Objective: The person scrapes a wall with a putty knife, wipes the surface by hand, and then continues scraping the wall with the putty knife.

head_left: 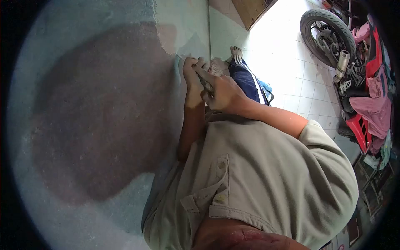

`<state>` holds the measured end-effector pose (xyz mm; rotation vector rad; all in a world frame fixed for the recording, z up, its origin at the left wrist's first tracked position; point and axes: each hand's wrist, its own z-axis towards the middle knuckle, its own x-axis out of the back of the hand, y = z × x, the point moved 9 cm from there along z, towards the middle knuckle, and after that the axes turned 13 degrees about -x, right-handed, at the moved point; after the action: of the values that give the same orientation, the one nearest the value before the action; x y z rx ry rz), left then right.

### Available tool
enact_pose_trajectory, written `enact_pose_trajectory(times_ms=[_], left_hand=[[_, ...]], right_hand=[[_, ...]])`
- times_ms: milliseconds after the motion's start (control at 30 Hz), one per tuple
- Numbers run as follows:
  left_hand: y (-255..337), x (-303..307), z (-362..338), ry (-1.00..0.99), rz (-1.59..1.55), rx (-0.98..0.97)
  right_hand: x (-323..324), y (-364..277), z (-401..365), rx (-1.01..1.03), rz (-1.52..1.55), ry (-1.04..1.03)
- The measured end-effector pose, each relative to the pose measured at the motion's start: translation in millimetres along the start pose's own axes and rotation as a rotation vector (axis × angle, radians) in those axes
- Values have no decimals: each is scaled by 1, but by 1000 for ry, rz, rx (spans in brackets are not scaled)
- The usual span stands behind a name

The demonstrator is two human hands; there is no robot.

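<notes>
My left hand point(192, 75) is close to the greenish wall point(125, 12), its fingers curled. A thin, pale tip sticks out past them toward the wall, beside a ragged edge in the wall's coating; what it belongs to is hidden. My right hand point(228, 93) meets the left one, its index finger reaching across to the left fingers. Its fingers are bent round a grey, smeared object point(207, 86) that I cannot identify. Just beyond the hands shows a whitish, crumbly lump point(216, 66). Both hands look dusty.
A large shadow falls across the wall at left. My bare foot point(236, 51) and dark blue striped trousers point(246, 79) show beyond the hands, over a white tiled floor point(287, 66). A wooden piece of furniture point(252, 10) is at the top; a motorbike point(329, 37) with pink cloth point(373, 108) stands right.
</notes>
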<state>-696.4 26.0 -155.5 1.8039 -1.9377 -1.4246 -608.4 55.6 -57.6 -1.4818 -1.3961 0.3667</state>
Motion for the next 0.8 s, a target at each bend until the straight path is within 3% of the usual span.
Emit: enact_pose_trajectory(times_ms=[200,300,367,500,600,700,800], left_hand=[[0,0,5,-44,-13,22],[8,-3,4,17,107,-52],[-1,-6,-4,-73,-30,42],[0,0,1,111,93,26],[-5,-2,1,-56,-79,14],[-5,11,5,75,44,-64],[-4,2,1,-73,-88,20]], right_hand=[[-3,-3,4,-68,60,7],[14,-4,16,6,115,155],[10,-8,-2,37,93,-18],[6,-1,6,3,138,-17],[10,-7,-1,-4,131,-50],[4,4,3,-77,106,-81],[10,-8,-2,16,112,8]])
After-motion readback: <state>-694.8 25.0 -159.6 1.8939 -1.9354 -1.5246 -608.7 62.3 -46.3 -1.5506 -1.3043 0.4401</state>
